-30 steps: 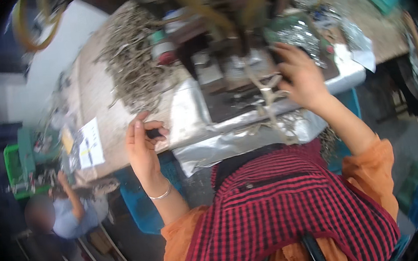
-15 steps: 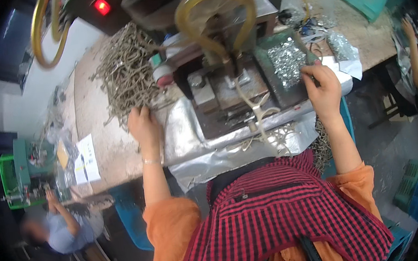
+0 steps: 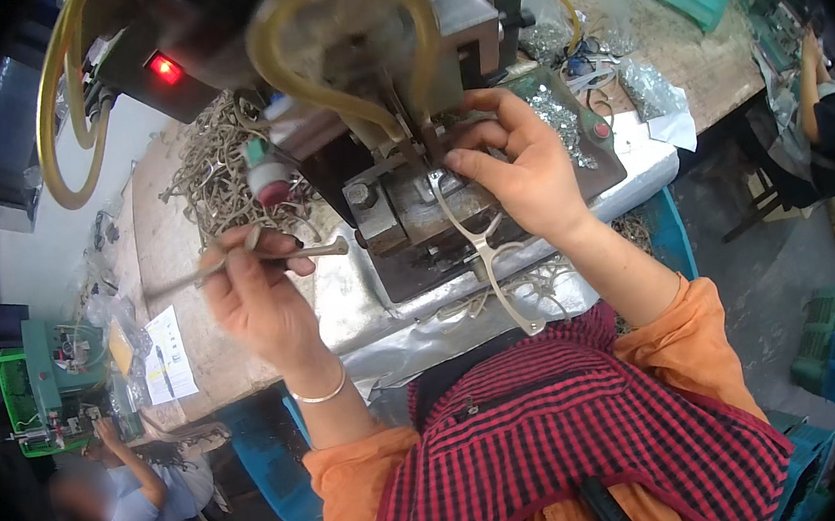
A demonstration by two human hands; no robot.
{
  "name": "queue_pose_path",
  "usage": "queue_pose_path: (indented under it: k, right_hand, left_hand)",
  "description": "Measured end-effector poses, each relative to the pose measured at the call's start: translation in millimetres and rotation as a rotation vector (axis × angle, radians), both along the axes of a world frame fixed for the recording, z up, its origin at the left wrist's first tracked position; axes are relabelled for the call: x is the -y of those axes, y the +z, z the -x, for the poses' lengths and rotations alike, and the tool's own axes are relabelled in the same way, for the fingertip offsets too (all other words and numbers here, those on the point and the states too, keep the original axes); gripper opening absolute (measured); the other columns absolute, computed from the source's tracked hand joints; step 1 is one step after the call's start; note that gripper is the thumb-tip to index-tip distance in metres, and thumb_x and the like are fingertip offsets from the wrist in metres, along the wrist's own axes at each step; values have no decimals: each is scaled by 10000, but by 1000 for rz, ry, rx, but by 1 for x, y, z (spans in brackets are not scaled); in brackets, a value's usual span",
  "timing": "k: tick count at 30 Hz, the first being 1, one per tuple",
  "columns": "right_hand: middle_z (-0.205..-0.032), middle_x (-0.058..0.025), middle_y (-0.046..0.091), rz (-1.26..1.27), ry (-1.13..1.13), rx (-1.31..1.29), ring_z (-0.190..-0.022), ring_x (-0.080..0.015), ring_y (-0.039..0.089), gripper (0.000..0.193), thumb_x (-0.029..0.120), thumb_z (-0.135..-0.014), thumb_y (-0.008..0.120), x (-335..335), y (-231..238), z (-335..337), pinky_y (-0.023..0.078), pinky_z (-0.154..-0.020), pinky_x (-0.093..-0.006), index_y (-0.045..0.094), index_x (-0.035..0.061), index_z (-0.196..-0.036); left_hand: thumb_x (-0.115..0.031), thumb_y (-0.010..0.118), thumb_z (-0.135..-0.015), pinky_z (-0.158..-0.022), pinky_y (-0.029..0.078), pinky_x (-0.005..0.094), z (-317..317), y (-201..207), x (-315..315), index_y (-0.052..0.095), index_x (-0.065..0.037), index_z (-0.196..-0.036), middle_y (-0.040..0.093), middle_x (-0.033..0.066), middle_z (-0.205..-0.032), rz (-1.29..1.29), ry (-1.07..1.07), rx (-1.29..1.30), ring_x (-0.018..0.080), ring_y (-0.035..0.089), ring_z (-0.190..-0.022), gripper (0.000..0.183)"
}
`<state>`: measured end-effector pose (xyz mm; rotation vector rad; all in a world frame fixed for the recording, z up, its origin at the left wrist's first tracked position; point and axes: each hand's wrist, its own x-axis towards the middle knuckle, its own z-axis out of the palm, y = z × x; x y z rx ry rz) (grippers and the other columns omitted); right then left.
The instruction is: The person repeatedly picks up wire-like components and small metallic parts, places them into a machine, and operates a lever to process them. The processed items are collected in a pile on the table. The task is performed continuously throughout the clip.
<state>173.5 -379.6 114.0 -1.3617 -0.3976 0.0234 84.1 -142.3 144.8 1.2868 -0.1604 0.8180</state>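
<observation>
My left hand [image 3: 266, 305] is closed around a branched grey metal piece [image 3: 321, 249] and holds it above the bench, left of the machine. Another branched metal piece [image 3: 482, 246] lies in the machine's fixture, its long lower arm hanging past the front edge. At the fixture's tip, just beneath the machine's upright rods [image 3: 413, 130], my right hand [image 3: 524, 165] has its thumb and fingers curled in a pinch. Whatever it pinches is too small or too hidden to make out.
Many similar metal pieces [image 3: 213, 175] are heaped at the left. Small shiny parts [image 3: 556, 116] lie on the machine's right plate. A red button [image 3: 273, 192] juts out at the machine's left. Yellow hoses [image 3: 260, 34] loop overhead. A co-worker [image 3: 143, 488] sits far left.
My left hand has come away from the heap with a branched metal piece. My right hand has moved left from the small shiny parts to the fixture. The whole view has shifted slightly.
</observation>
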Motion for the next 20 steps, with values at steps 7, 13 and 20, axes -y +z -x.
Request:
queue_pose_path:
  k: [7, 13, 20]
  right_hand:
    - [-932, -45, 728, -236, 48, -177, -910, -86, 645, 467, -40, -872, 680, -20, 21, 23, 495, -859, -235, 516, -34, -1310]
    - [-1270, -182, 640, 172, -77, 128, -1229, -270, 592, 437, 9, -871, 654, 4, 30, 38, 468, -1035, -365, 577, -8, -1301]
    - [-1359, -240, 580, 1119, -511, 455, -1353, -409, 473, 278, 166, -760, 778, 84, -80, -26, 409, -1114, -480, 750, 59, -1015]
  left_hand:
    - [-87, 565, -1032, -570, 527, 243, -15, 57, 45, 567, 27, -1169, 698, 160, -848, -385, 308, 67, 186, 665, -666, 177]
    - [-169, 460, -1068, -452, 490, 236, 21, 47, 47, 540, 66, -1203, 681, 182, -778, -128, -385, -72, 180, 620, -516, 282]
    - [-320, 402, -1092, -441, 490, 271, 9, 20, 78, 521, -3, -1358, 684, 171, -763, 423, -1017, -1030, 201, 594, -475, 430]
